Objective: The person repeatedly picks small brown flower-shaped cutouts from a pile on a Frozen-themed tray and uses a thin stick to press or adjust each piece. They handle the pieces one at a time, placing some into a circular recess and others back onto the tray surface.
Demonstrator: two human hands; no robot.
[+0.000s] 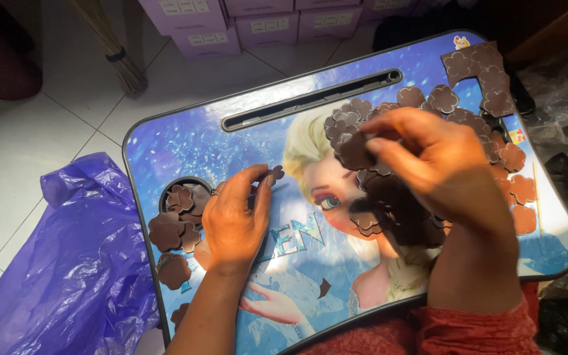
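Left hand [235, 220] pinching small flower [275, 173]; right hand [438, 167] gripping flower cutout [353, 150]; pile [396, 204] at six o'clock, tray [231, 141] beneath.

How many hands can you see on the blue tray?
2. The left hand rests by the round cup hole, pinching a small brown flower piece. The right hand is over the pile of brown flower pieces, holding one.

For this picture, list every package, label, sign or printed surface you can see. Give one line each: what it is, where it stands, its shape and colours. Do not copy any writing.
Cardboard boxes: stacked on the floor at the top, rectangular, pale purple.
Labels: one on each box front, small white rectangles.
Lap tray: under both hands, rounded rectangle, blue cartoon print.
Plastic bag: lower left, crumpled, purple.
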